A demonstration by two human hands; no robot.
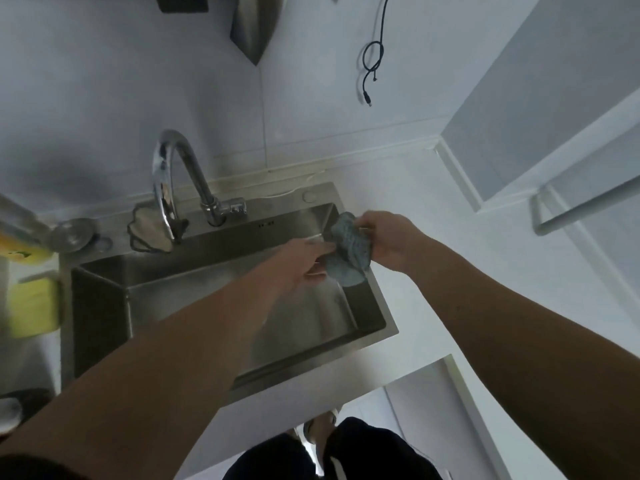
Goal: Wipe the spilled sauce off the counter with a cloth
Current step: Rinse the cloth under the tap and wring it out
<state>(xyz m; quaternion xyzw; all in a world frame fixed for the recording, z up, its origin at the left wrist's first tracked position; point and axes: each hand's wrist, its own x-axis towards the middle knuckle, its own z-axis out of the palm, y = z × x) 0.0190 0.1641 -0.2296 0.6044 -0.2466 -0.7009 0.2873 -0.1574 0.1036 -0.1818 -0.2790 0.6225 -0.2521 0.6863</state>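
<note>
A crumpled blue-grey cloth [349,249] hangs over the right rim of the steel sink [388,313]. My right hand [388,239] grips the cloth's upper right side from the counter side. My left hand [304,259] reaches across the basin and its fingers touch the cloth's left edge; whether they grip it is unclear. The white counter [450,271] stretches to the right of the sink. I see no sauce on it in this view.
A chrome tap [180,178] arches over the sink's back edge, with a beige rag [150,232] draped beside it and a metal strainer plug [71,233] to the left. Yellow sponges [33,311] sit at far left. A black cable [372,64] dangles on the wall.
</note>
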